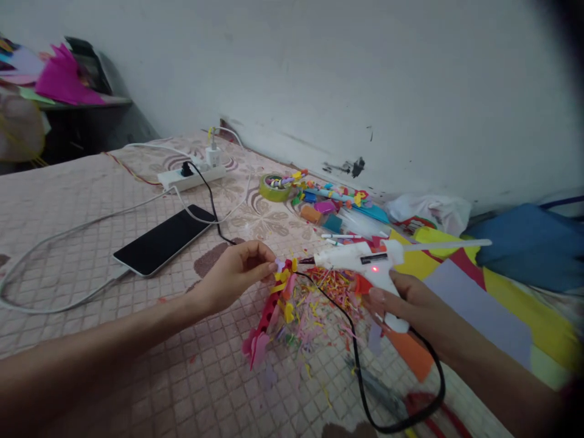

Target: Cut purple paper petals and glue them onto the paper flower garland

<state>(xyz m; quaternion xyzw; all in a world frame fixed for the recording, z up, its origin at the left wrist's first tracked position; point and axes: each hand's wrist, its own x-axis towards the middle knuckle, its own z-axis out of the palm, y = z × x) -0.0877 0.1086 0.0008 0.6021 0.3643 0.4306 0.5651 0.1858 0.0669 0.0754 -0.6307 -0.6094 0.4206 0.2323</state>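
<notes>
At center, the left hand (244, 266) pinches the top of a red strip (268, 312) trimmed in pink and yellow, slanting toward 7 o'clock. The right hand (413, 298) grips a white glue gun (344, 257), nozzle (307, 261) just beside that end at 3 o'clock; colored scraps (326, 292) lie at 4 from the left hand.

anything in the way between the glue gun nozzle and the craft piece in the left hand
Nothing visible: the nozzle, on the glue gun in the right hand, points at the upper end of the craft piece, pinched by the left hand. The black cord shows below the nozzle, not across it.
</notes>
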